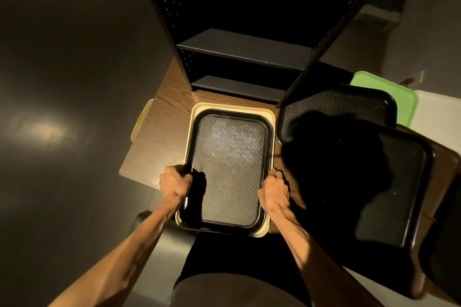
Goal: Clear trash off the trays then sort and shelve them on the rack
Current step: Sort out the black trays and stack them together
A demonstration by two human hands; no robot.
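Hands (174, 185) (274, 190) grip textured, seemingly plastic black tray (229, 169).

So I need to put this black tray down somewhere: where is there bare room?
Free: the wooden table strip left of the cream tray, bordered by a pale tray edge, and the rack shelves, which look bare. Crowded: the right side, where dark trays overlap a green tray.
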